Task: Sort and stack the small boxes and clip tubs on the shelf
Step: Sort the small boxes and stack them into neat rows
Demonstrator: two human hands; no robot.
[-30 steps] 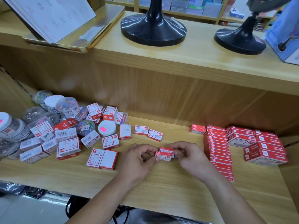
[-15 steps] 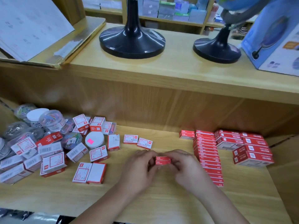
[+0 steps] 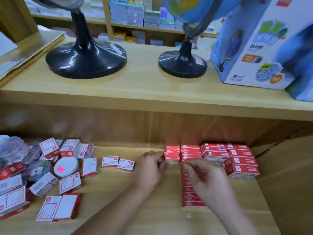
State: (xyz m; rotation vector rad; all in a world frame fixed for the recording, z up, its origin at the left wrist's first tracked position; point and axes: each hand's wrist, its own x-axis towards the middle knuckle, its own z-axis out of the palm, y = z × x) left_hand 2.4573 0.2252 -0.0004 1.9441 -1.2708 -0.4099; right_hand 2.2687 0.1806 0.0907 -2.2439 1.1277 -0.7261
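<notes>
A short stack of small red boxes (image 3: 172, 155) stands at the back of the wooden shelf (image 3: 152, 217), just left of a long row of the same red boxes (image 3: 192, 197). My left hand (image 3: 150, 165) grips the left end of that short stack with curled fingers. Over the long row hovers my right hand (image 3: 203, 178), fingers loosely curled, nothing visible in them. Loose white-and-red boxes (image 3: 69, 183) lie scattered on the left. Among them sit a white-lidded clip tub with a pink sticker (image 3: 66, 167) and clear tubs of coloured clips (image 3: 38, 168).
Larger red boxes (image 3: 237, 160) are stacked at the far right against the side wall. The upper shelf board (image 3: 152, 102) overhangs the work area and carries two black globe stands (image 3: 86, 60) (image 3: 183, 65) and a blue globe carton (image 3: 254, 48).
The small red boxes held between both hands have gone from mid-shelf to the back beside the long row. My right hand has come off them; the view has shifted right.
</notes>
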